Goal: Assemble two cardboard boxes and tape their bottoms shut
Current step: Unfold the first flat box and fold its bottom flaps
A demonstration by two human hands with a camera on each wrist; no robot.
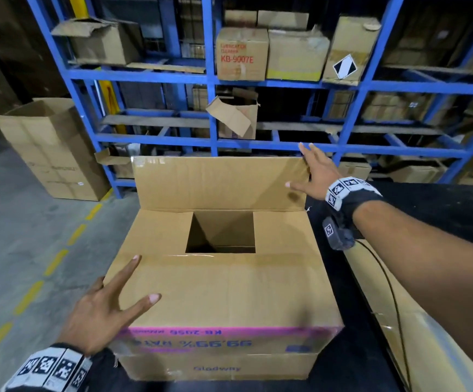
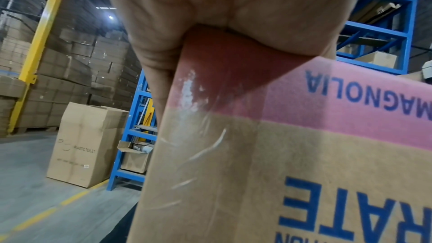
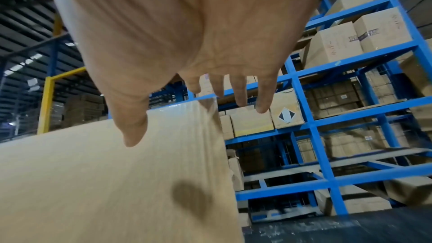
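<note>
A brown cardboard box (image 1: pixel 229 295) with a pink band and blue print stands upside down on the black table (image 1: pixel 442 205). Its near flap and both side flaps are folded in, leaving a square gap (image 1: pixel 220 232). The far flap (image 1: pixel 218 182) stands upright. My left hand (image 1: pixel 102 312) lies flat with spread fingers on the near flap at the box's left corner; in the left wrist view the palm (image 2: pixel 222 6) presses on the box edge (image 2: pixel 257 173). My right hand (image 1: pixel 319 172) is spread open at the far flap's upper right corner (image 3: pixel 117 182). Whether it touches the flap I cannot tell.
A blue steel rack (image 1: pixel 286 83) loaded with cartons stands right behind the box. A tall carton (image 1: pixel 51 148) sits on the floor at the left, beside a yellow dashed line (image 1: pixel 57 261). More flat cardboard (image 1: pixel 416 335) lies on the table at the right, under a black cable (image 1: pixel 391 290).
</note>
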